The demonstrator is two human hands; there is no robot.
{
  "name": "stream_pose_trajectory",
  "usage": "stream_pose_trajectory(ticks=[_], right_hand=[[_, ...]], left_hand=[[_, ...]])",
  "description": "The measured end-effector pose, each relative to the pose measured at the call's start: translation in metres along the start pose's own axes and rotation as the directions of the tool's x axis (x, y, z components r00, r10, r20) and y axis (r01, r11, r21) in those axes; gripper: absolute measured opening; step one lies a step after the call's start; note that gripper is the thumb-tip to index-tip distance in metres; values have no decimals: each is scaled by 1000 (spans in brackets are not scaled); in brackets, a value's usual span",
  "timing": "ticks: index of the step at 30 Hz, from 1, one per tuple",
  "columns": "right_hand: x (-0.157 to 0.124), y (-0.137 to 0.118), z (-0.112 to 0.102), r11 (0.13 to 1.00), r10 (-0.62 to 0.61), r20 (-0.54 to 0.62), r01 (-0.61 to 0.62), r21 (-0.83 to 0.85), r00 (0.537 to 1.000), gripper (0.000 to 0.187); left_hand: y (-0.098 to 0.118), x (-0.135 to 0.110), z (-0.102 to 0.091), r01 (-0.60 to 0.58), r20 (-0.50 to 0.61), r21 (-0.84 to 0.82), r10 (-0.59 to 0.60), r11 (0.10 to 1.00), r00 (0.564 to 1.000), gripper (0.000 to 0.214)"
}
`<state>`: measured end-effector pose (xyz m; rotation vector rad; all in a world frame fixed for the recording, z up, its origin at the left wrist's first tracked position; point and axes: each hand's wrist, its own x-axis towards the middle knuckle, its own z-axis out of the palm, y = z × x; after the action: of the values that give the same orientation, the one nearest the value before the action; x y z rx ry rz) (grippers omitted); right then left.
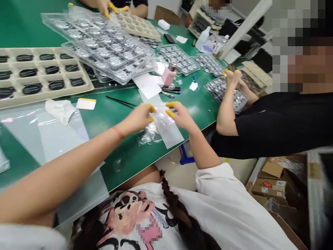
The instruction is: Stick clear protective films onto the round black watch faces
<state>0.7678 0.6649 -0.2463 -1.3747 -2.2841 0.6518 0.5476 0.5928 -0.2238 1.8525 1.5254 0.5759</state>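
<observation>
My left hand [140,116] and my right hand [180,116] face each other over a strip of translucent film [166,130] near the table edge. Yellow finger cots cover some fingertips on both. The thumb and fingers of each hand are apart, and I see nothing held in either. Shiny spots show on the film between them; whether a small clear piece lies there I cannot tell. Crumpled clear plastic [150,134] lies just below my left hand. Black tweezers [121,101] rest behind my left wrist.
Stacked clear trays [109,45] and a beige tray of black discs [54,74] stand at the left. A pink bottle [169,74] and several pens [170,89] lie beyond my hands. A co-worker's hands [232,78] work over a tray at right; another person's hand [104,7] is at the far side.
</observation>
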Motion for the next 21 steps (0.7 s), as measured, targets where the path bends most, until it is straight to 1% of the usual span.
stream_pose_trajectory(ticks=[1,2,3,4,5,6,8,10,11,12,14,15,16,18,19,20,21], right_hand=[[-2,2,0,1000,-2,-7,2,13,1000,27],[-3,5,-1,1000,-8,-14,8,25,1000,28],[-5,7,-1,999,-19,-21,20,34,1000,28],[-7,9,-1,999,-38,-33,39,36,999,28],[-8,9,-1,997,-64,-49,65,28,997,28],[-10,9,-1,995,-99,-68,100,13,993,28],[-13,2,2,981,-194,-89,192,-25,977,24],[-17,-11,8,954,-299,-71,297,-43,952,20],[-19,-17,10,938,-346,-58,343,-48,937,19],[-21,-24,13,923,-382,-49,379,-58,923,18],[-25,-34,17,903,-425,-51,420,-93,904,18],[-28,-36,18,896,-438,-61,430,-112,897,18],[-31,-38,18,890,-449,-73,438,-130,891,17],[-37,-40,18,873,-479,-83,464,-153,874,16],[-40,-42,18,860,-500,-69,487,-152,863,16],[-43,-43,20,846,-524,-37,514,-142,851,16],[-46,-45,23,829,-549,18,547,-118,836,17]], left_hand=[[6,8,11,-5,21,21,5,1000,1000,48],[9,15,17,-2,30,29,1,1000,1000,57],[10,21,20,-2,28,33,1,999,1000,66],[8,24,18,-20,22,38,19,999,1000,74],[5,26,13,-66,16,51,65,997,998,77],[1,26,6,-83,3,54,83,995,997,75],[-5,22,-8,-56,-33,43,58,997,998,61],[-9,17,-14,-14,-40,2,15,1000,999,48],[-10,14,-13,-23,-10,-11,23,1000,1000,46],[-9,13,-10,-55,44,-11,55,998,998,45],[-9,11,-2,-144,166,18,139,989,976,44],[-9,9,-1,-179,193,43,168,983,967,45],[-9,7,-1,-199,184,76,182,977,966,47],[-13,-4,-9,-168,90,163,154,972,984,51],[-16,-14,-15,-129,42,217,123,968,992,52],[-19,-26,-21,-86,23,278,83,957,996,48],[-22,-43,-26,-53,37,330,43,943,998,41]])
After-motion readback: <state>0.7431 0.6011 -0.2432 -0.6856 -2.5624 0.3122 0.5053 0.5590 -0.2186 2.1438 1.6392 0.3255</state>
